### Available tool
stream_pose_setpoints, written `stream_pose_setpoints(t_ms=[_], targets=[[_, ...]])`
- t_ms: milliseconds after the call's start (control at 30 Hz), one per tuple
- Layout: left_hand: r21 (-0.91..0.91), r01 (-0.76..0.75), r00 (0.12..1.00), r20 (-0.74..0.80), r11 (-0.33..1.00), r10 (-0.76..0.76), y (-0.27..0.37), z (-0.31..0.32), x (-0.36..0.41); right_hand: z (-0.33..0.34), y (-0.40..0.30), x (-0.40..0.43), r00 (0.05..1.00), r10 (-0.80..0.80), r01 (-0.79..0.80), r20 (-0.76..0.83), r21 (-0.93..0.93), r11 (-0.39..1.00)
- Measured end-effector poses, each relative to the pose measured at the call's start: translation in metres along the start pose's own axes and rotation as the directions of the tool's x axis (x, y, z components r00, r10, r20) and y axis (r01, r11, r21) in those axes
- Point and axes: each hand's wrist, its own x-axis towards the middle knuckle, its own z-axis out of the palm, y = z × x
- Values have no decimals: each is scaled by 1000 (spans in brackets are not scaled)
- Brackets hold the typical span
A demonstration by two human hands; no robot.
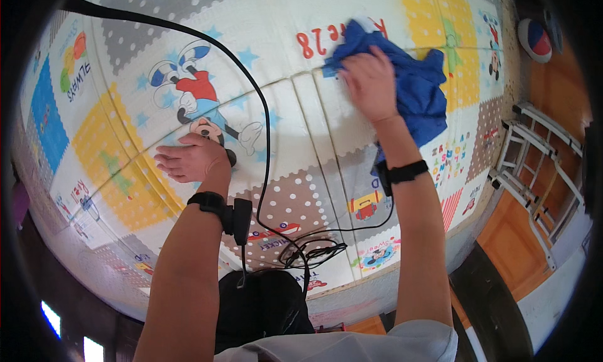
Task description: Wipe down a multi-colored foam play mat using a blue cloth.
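Note:
A crumpled blue cloth (419, 89) lies on the printed foam mat (301, 103), right of the middle, with a small white part at its far edge. On the cloth's left side is my right hand (370, 82), its fingers curled and slightly blurred; whether it grips the fabric cannot be told. My left hand (191, 158) rests palm down on the mat over a cartoon figure, fingers spread to the left, holding nothing. Each wrist wears a black strap, and a black box-shaped device (241, 220) is fixed at the left one.
A black cable (266, 126) arcs over the mat towards a coiled bundle (313, 253) near my lap. On the right, beyond the mat's edge, are a folded metal frame (532, 159) and a red, white and blue ball (534, 40) by an orange tiled floor (506, 239).

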Motion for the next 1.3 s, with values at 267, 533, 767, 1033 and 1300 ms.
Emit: stream_pose_setpoints(t_ms=[267,533,767,1033,1300], targets=[[-8,-15,1000,3,1000,15,-2,0,3,-22,60,-17,987,159,-159,-27,-357,920],[-33,-27,999,-30,999,26,2,0,-4,-19,105,-33,875,419,-483,-242,-492,724],[-74,-13,999,29,997,15,4,-8,0,1,20,-18,918,361,-391,-164,-222,893],[-71,-15,999,47,997,18,1,-6,0,-18,71,-24,966,246,-253,-72,-434,865],[-65,-16,999,30,998,18,3,-3,-4,-10,105,-41,853,423,-522,-305,-479,706]])
